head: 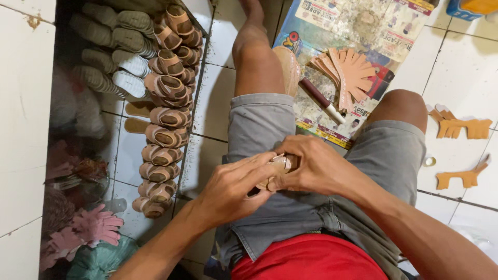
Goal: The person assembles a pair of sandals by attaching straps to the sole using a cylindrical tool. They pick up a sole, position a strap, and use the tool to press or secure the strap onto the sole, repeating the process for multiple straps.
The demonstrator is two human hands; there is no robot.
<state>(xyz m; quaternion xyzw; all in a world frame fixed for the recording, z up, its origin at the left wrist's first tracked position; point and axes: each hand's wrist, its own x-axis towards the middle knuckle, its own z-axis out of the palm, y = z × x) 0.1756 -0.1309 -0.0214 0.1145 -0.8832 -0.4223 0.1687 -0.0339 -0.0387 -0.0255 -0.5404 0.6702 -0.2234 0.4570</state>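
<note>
Far left, a row of tan strapped sandals [165, 124] runs down the tiled floor [467, 67], with pale soles [111, 49] stacked beside it and pink cut pieces [91, 228] lower down. Moving in: the left hand [233, 186] presses its fingers against a small tan sandal piece [282, 165] over the lap, on the grey shorts [270, 135]. The right hand [314, 166] meets it from the other side, curled around that same piece, so both hands are together and clamped on it, the piece mostly hidden between them. Just above, a brush [321, 100] lies on printed paper [337, 21] next to a fan of tan cut straps [347, 72]. Far right, more tan cutouts [461, 127] rest on the tiles.
</note>
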